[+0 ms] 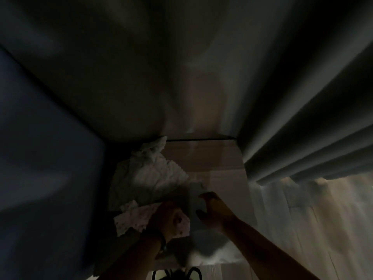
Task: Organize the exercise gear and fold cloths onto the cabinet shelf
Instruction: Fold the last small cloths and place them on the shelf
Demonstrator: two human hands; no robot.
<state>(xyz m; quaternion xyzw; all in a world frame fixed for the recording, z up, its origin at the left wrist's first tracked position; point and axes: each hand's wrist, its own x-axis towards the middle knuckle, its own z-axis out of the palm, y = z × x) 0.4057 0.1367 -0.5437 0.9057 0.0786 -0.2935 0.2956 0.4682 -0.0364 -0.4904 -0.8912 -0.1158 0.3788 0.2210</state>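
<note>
A dark curtain (302, 118) is hanging down the right of the frame, and the pale shelf (218, 158) is running through the centre. A crumpled white cloth (153, 172) is lying centre-left on it, with a small printed cloth (133, 217) just below. The left hand (167, 217) is gripping that printed cloth; the right hand (212, 209) is hovering beside it, fingers curled, apparently holding nothing. Both cloths look light and limp, so pinching corners should suit.

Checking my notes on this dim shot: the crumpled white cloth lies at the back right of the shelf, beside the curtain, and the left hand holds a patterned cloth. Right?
Not quite. In the head view the crumpled white cloth lies at the back left of the shelf, away from the curtain. The left hand does hold the patterned cloth.
</note>
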